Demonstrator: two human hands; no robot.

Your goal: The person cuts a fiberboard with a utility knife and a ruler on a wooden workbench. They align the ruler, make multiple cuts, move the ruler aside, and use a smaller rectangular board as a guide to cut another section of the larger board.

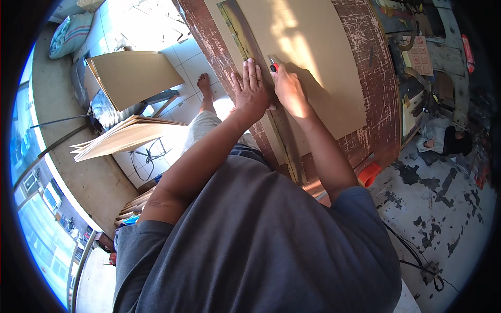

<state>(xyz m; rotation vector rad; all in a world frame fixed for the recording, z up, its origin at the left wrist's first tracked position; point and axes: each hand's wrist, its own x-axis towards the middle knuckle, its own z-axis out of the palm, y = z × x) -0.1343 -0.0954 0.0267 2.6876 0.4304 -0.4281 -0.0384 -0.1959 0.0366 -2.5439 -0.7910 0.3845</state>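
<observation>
My left hand (251,98) lies flat, its fingers stretched out over a long, worn straightedge strip (243,32). The strip runs lengthwise over a large tan cardboard sheet (329,68), which rests on a scratched red-brown table (374,86). Just right of the strip, my right hand (288,93) is closed around a red and black utility knife (274,67). Its blade end points away from me, close to the sheet beside the strip. Whether the blade touches the sheet is too small to tell.
Left of the table, tan sheets (138,73) lean in a stack, with more sheets (122,136) nearer me. A stuffed sack (71,35) lies on the far left. An orange ring-shaped object (369,173) is at the table's near right edge. Black cables (425,267) lie on the right floor.
</observation>
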